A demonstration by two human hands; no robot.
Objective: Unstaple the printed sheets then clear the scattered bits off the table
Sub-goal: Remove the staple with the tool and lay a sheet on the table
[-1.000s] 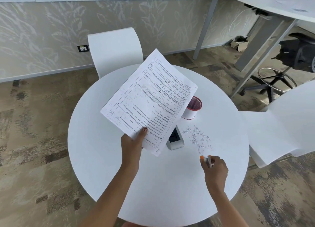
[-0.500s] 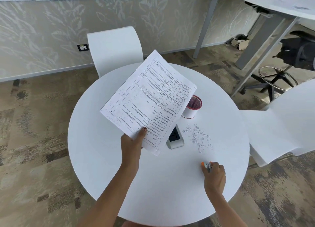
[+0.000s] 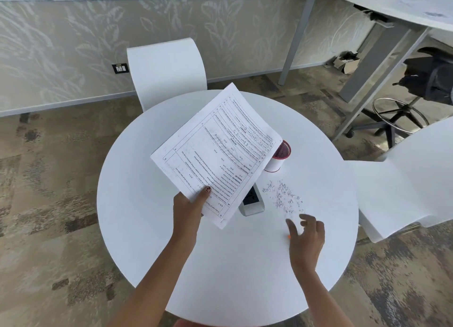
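Note:
My left hand (image 3: 188, 209) pinches the lower edge of the printed sheets (image 3: 215, 152) and holds them tilted above the round white table (image 3: 147, 253). A scatter of small silver staple bits (image 3: 282, 195) lies on the table right of centre. My right hand (image 3: 306, 236) hovers just in front of that scatter, fingers spread and blurred. A small orange tip of the staple remover (image 3: 289, 237) peeks out at the hand's left edge; the rest of it is hidden under the hand. A white cup with a red rim (image 3: 279, 158) stands behind the bits, partly covered by the sheets.
A grey socket block (image 3: 252, 201) sits in the table's middle, half under the paper. White chairs stand at the far side (image 3: 166, 71) and the right (image 3: 404, 179). A second table (image 3: 392, 5) and a black office chair (image 3: 429, 81) are at the back right.
My right hand lowered to the table with the orange-tipped remover, then spread its fingers over it. The sheets in my left hand stayed nearly still.

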